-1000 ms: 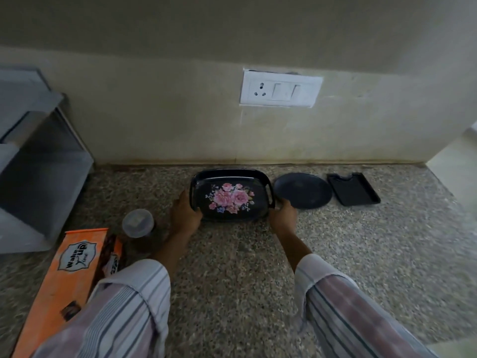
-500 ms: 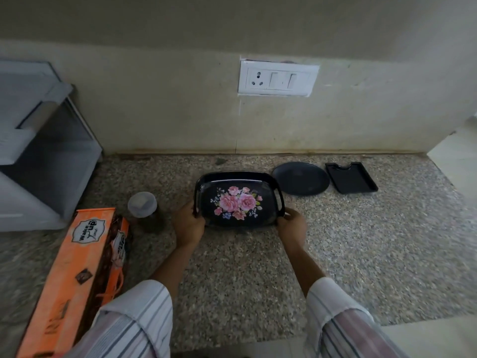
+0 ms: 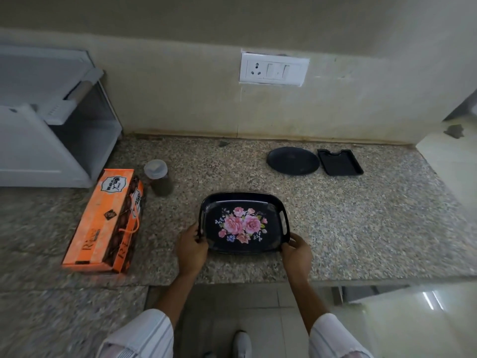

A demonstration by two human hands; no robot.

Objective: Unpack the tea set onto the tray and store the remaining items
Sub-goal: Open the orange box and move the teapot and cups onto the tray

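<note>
A black tray [image 3: 273, 202] with pink roses painted on it lies flat on the granite counter near the front edge. My left hand [image 3: 192, 248] grips its near left corner by the handle slot. My right hand [image 3: 296, 250] grips its near right corner. An orange tea set box [image 3: 103, 218] lies on its side to the left of the tray, shut, so its contents are hidden.
A lidded jar [image 3: 158, 177] stands behind the box. A round black plate [image 3: 293, 160] and a small black rectangular tray [image 3: 339, 162] sit at the back right. A white rack [image 3: 51, 140] fills the back left. The counter's front edge [image 3: 361, 280] runs just below my hands.
Both hands have pulled the flowered tray from the back of the counter toward the front edge. The view has drawn back and the box now shows in full.
</note>
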